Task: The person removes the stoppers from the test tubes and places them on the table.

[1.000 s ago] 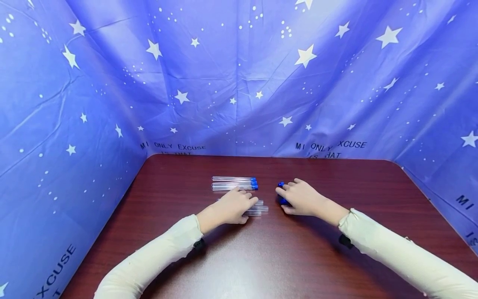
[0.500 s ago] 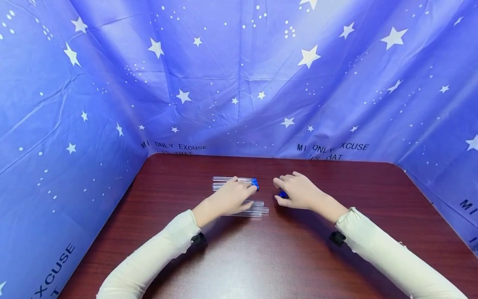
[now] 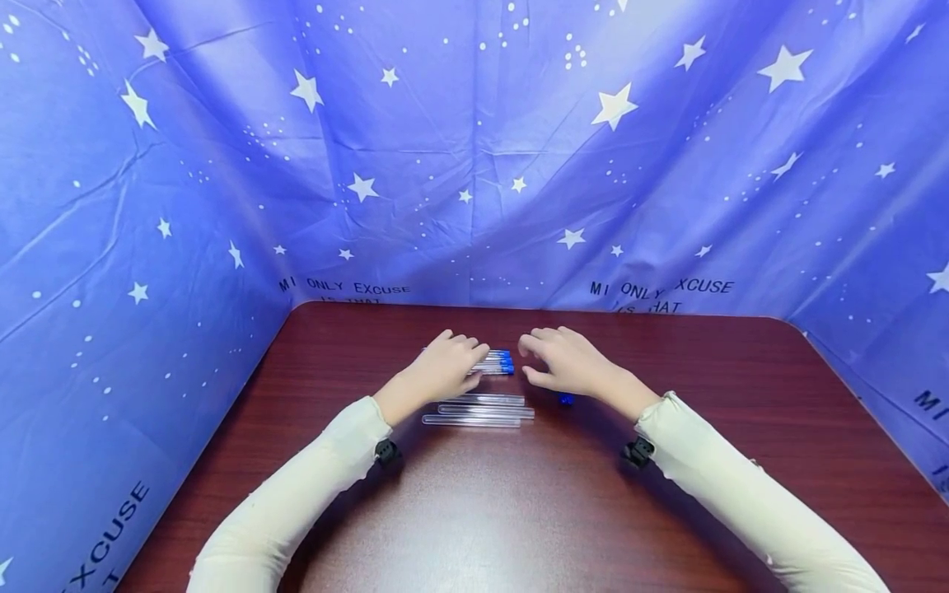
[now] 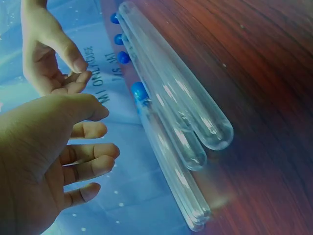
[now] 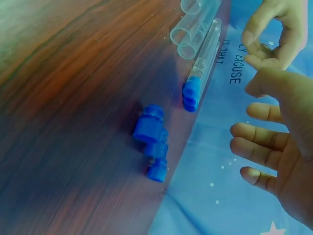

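A blue curtain with white stars and dark lettering (image 3: 81, 239) hangs to the left, behind and to the right of the three uncapped test tubes (image 3: 478, 421), which serve as the landmark here. A pale left sleeve (image 3: 292, 486) reaches in from their near left, with a black wrist camera (image 3: 385, 452) under its cuff.

The left hand (image 3: 437, 368) hovers behind the uncapped tubes, towards their rounded ends; its fingers are loosely bent, released, and grasp nothing. The uncapped tubes themselves lie roughly side by side on the dark red wood-grain table (image 3: 460, 527), mouths to the right. Just behind them, partly covered by the left hand in the head view, lie the slimmer test tubes with blue caps (image 3: 504, 362), capped ends also to the right.

The right hand (image 3: 565, 360) hangs behind and to the right of the uncapped tubes, thumb and fingers apart, likewise released and empty. Under it, to the right of their mouths, three ribbed blue stoppers (image 5: 148, 128) lie in a short row. Farther right are another black wrist camera (image 3: 638, 451) and the right sleeve (image 3: 741, 494).
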Available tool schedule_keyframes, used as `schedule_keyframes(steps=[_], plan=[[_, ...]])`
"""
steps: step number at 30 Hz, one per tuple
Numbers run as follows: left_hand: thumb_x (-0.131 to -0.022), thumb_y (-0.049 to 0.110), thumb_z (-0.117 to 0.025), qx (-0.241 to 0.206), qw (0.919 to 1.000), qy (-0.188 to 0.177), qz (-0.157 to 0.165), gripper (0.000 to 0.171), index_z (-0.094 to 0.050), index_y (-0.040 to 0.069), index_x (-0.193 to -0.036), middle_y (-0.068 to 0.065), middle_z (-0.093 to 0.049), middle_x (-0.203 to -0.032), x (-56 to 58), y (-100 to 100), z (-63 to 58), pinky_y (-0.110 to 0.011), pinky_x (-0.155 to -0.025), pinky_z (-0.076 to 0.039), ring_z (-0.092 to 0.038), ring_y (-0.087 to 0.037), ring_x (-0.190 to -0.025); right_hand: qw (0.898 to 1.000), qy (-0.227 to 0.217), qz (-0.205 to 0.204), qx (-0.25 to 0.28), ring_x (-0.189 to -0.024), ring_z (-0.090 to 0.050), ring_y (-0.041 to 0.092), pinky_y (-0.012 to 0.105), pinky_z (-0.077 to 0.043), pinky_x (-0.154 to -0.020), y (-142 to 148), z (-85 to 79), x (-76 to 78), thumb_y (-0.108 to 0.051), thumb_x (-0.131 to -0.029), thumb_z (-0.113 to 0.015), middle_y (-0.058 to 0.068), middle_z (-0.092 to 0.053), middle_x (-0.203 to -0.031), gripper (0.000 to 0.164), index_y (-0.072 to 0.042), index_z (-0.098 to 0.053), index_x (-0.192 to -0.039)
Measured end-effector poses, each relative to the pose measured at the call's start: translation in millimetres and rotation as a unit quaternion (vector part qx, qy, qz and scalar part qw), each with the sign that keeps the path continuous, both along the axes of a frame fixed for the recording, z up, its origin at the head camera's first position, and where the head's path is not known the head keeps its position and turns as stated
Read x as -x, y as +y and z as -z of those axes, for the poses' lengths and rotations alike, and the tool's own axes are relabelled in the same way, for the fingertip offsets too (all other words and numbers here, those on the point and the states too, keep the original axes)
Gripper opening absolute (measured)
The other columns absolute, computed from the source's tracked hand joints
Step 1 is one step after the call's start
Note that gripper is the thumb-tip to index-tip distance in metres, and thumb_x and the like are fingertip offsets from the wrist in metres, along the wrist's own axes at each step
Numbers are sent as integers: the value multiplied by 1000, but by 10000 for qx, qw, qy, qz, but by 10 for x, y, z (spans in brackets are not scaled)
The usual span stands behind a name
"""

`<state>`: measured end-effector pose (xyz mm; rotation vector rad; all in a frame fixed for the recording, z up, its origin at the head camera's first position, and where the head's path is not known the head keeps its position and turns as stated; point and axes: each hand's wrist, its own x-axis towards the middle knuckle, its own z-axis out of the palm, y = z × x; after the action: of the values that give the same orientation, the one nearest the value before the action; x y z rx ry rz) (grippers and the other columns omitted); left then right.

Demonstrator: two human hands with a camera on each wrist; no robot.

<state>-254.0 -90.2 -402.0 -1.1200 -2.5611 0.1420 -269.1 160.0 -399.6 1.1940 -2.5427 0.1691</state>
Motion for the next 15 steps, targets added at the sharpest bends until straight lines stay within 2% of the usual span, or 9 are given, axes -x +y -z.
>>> schedule_keyframes(steps=[4,7,15], plan=[[-91,29,-71,146,9990,-354,-218,29,-65,11,-112,-6,-73,-105,55,-10,19,-44,-89,-53,-70,-25,-98,9996,-231,37,-134,-69,-51,13,33,-40,-65,-80,9,56,-25,-81,-76,-4,-51,-75,20,-14,-61,-90],[-90,28,-72,165,9982,-483,-312,30,-65,10,-113,-7,-72,-108,90,-19,38,-46,-93,-52,-69,-25,-101,9990,-361,73,-250,-69,-51,13,33,-39,-65,-123,28,100,-24,-80,-77,-4,-51,-75,20,-15,-61,-88],[-89,25,-73,143,9977,-551,-373,26,-66,10,-109,-7,-71,-104,150,-35,100,-43,-86,-52,-69,-26,-98,9966,-581,218,-538,-68,-51,13,35,-42,-66,-194,112,206,-25,-81,-77,-4,-53,-75,19,-15,-61,-83]])
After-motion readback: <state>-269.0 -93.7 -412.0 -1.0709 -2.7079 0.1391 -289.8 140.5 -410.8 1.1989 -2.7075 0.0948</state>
